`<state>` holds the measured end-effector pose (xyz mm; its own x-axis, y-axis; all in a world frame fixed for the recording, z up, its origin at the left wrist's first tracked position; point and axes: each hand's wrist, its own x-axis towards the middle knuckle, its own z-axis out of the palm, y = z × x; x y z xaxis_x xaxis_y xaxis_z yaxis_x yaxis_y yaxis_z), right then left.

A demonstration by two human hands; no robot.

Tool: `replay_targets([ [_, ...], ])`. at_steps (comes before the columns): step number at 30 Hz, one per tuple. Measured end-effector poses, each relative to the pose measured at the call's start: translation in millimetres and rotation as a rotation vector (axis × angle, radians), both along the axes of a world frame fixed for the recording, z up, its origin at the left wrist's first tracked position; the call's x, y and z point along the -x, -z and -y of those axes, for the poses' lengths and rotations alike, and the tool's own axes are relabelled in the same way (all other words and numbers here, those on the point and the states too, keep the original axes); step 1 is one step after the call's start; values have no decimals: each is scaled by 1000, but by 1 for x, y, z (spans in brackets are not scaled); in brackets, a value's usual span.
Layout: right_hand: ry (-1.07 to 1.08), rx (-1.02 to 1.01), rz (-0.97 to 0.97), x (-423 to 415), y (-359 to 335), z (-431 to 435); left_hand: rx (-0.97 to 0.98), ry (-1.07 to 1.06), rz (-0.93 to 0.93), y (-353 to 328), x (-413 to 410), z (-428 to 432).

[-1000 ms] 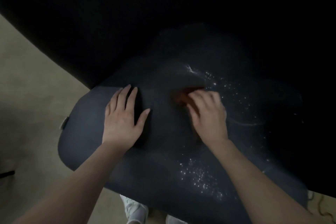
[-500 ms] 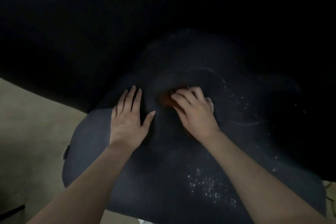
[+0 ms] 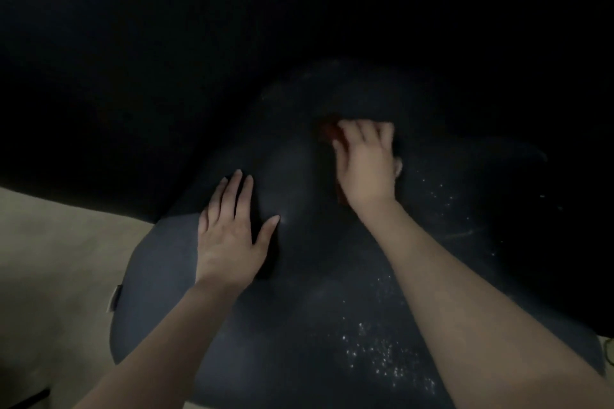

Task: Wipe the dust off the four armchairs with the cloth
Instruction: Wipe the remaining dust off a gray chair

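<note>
A dark navy armchair [image 3: 299, 325] fills most of the view, its seat cushion below me and its back lost in darkness above. White dust specks [image 3: 388, 365] lie on the seat's near right part, and a few more farther right. My left hand [image 3: 229, 236] rests flat on the cushion, fingers straight and spread. My right hand [image 3: 363, 166] presses a reddish-brown cloth [image 3: 327, 133] onto the seat near the crease with the back. Most of the cloth is hidden under that hand; only an edge shows at its left.
Beige floor [image 3: 56, 259] shows at the left of the chair. A small fabric tag [image 3: 114, 297] sticks out of the cushion's left edge. A dark strip [image 3: 26, 400] lies on the floor at the bottom left. The upper half of the view is black.
My right hand has slid the cloth away from me, toward the back of the seat. The dust that lay around it a second ago is gone. My left hand stays planted.
</note>
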<state>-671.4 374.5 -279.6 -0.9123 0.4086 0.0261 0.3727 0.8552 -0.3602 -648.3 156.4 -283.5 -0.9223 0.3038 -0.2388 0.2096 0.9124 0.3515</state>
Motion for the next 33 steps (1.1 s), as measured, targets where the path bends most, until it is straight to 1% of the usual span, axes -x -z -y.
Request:
replay_targets([
  [3,-332,-47,-76,-23,1,2,-21,-19,-25,-2,1,0],
  [4,-394,-64,-86,-29,3,-7,-28,-26,-46,-3,2,0],
  [5,-409,-80,-91,-32,5,-20,-34,-34,-64,-3,4,-1],
  [6,-367,-83,-91,-32,7,-33,-36,-39,-76,-4,6,-3],
  [7,-266,-67,-93,-28,7,-45,-37,-41,-79,-4,9,-4],
  [9,12,-11,-86,-11,5,-58,-32,-43,-78,-3,18,-9],
  [10,109,4,-64,-1,5,-55,-26,-41,-81,-2,23,-12],
  [11,137,7,-47,7,3,-47,-20,-38,-80,0,28,-15],
  [12,96,2,-48,12,3,-36,-16,-36,-79,2,32,-18],
  [13,0,-5,-60,14,4,-25,-12,-37,-80,3,35,-21],
  [15,-266,-39,-93,6,7,-11,-10,-44,-80,6,38,-25],
  [17,-490,-56,-125,-3,11,-19,-10,-49,-75,8,38,-25],
  [18,-551,-58,-137,-3,13,-30,-8,-54,-71,8,38,-25],
  [19,-566,-74,-152,-1,14,-41,-4,-58,-66,10,37,-25],
  [21,-454,-124,-169,12,16,-57,3,-60,-61,12,37,-26],
  [24,-135,-93,-142,45,13,-61,-8,-69,-61,14,36,-27],
  [28,201,-72,-5,96,10,-54,-45,-71,-72,17,36,-27],
  [30,263,-52,66,119,8,-48,-45,-77,-81,20,35,-27],
  [31,248,-54,104,129,7,-44,-49,-83,-86,21,35,-27],
  [33,112,-89,172,142,4,-28,-60,-90,-98,23,35,-28],
])
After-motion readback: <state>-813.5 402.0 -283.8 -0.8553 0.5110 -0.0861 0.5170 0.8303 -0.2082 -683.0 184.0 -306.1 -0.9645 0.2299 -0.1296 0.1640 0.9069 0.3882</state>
